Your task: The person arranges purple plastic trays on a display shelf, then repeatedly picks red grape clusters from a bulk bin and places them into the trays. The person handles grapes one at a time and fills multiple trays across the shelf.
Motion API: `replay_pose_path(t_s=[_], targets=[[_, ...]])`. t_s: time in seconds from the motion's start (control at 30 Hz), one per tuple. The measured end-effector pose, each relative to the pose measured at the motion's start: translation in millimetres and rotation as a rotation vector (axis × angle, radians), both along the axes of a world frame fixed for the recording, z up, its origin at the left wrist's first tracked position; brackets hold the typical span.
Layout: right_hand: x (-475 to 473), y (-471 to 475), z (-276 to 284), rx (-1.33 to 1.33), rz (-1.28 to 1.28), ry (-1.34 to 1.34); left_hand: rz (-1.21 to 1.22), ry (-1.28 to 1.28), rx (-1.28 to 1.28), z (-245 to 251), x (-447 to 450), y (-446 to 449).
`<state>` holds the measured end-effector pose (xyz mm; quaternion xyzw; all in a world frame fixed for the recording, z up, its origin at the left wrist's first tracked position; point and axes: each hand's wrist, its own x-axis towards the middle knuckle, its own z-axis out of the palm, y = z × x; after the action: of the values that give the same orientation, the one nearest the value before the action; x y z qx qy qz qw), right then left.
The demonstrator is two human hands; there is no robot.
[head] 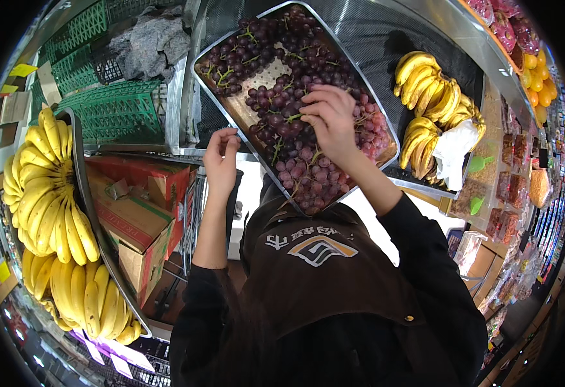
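A shallow metal-rimmed tray (pixel 258 80) lies tilted in front of me, with dark purple grapes (pixel 272 48) at its far end and paler red grapes (pixel 311 174) near my body. Over its middle, my right hand (pixel 328 113) pinches the green stem of a dark grape bunch (pixel 282 104), which rests among the others. My left hand (pixel 222 150) is beside the tray's left rim with loosely curled fingers. Nothing shows between its thumb and fingers; whether it touches the rim is unclear.
Banana bunches (pixel 427 92) lie right of the tray on a black-lined display, beside white crumpled wrapping (pixel 456 147). More bananas (pixel 50 188) are at left, by cardboard boxes (pixel 132 213) in a cart. Green plastic crates (pixel 113 111) and a grey cloth (pixel 151 43) are at upper left.
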<state>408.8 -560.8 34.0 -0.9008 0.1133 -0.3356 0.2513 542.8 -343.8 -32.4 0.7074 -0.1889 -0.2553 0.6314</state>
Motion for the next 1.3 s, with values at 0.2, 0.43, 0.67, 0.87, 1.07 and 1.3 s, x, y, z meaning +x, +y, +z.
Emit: replay_pose_path(t_s=[0.2, 0.43, 0.67, 0.87, 1.07, 1.3], targets=[[7, -39, 145, 0.137, 0.146, -0.08, -0.09, 0.034, -0.192, 52, 8, -58], [16, -64, 290, 0.472, 0.228, -0.23, -0.244, 0.137, -0.776, 180, 10, -154], [12, -76, 326, 0.642, 0.288, -0.373, -0.865, 0.746, -1.129, 250, -18, -158], [5, -83, 319, 0.567, 0.272, -0.371, -0.871, 0.928, -1.163, 252, -40, -153], [-4, -74, 313, 0.551, 0.207, -0.408, -0.926, 0.963, -1.21, 244, -47, -156], [-25, -67, 297, 0.412, 0.104, -0.333, -0.903, 0.962, -1.199, 216, -56, -157]])
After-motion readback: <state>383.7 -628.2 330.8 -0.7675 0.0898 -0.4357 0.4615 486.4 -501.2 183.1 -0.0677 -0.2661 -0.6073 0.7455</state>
